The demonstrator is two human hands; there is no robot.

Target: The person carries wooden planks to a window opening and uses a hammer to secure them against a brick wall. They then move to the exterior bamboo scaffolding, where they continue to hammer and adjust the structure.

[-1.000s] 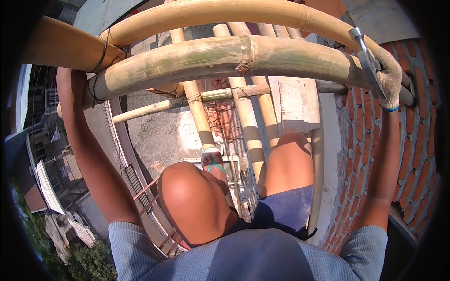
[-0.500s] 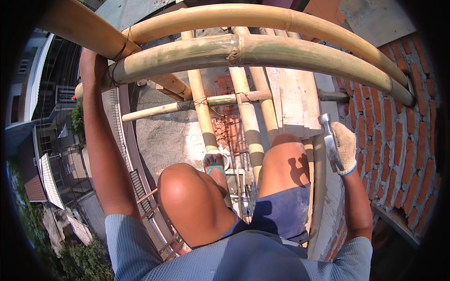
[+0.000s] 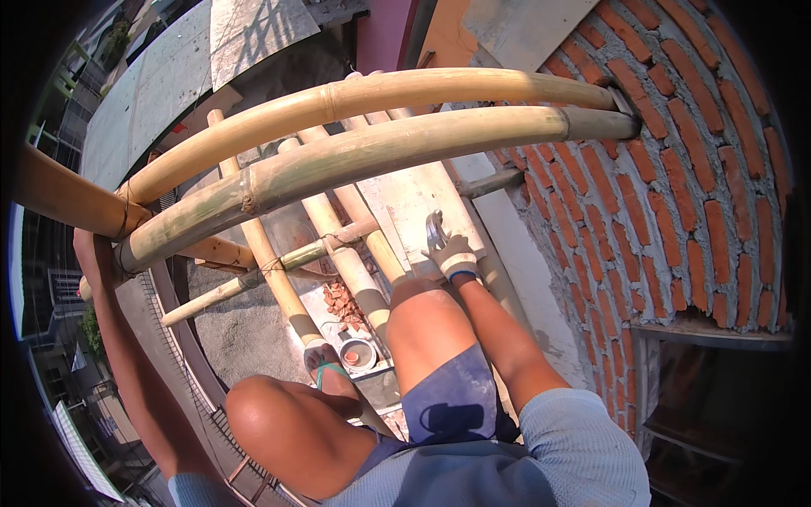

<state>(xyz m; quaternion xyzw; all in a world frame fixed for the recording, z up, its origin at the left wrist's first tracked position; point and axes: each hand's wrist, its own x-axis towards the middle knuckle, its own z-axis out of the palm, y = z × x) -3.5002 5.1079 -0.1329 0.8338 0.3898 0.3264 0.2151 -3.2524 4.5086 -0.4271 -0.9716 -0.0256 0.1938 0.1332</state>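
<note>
My left hand (image 3: 93, 252) grips the bamboo at the left, where a thick upright bamboo post (image 3: 72, 194) meets the nearer greenish bamboo rail (image 3: 338, 165); its fingers are partly hidden there. In a pale work glove, my right hand (image 3: 457, 257) is closed on a claw hammer (image 3: 435, 230). The metal head points away from me, over a wooden plank (image 3: 418, 198) just beyond my bent knee. A second bamboo rail (image 3: 380, 91) runs behind the first, and dark ties bind both to the post.
Bamboo poles form an open platform, with a cross pole (image 3: 296, 258) tied over them. My sandalled foot (image 3: 329, 372) rests on one pole. Below lie a bucket (image 3: 358, 355), broken bricks (image 3: 342, 306) and grey sand (image 3: 245, 308). A brick wall (image 3: 642, 203) rises at the right.
My view has swung to the right, showing more of the brick wall. The hammer and my gloved hand have moved forward and inward, over the plank. My left hand stays on the bamboo.
</note>
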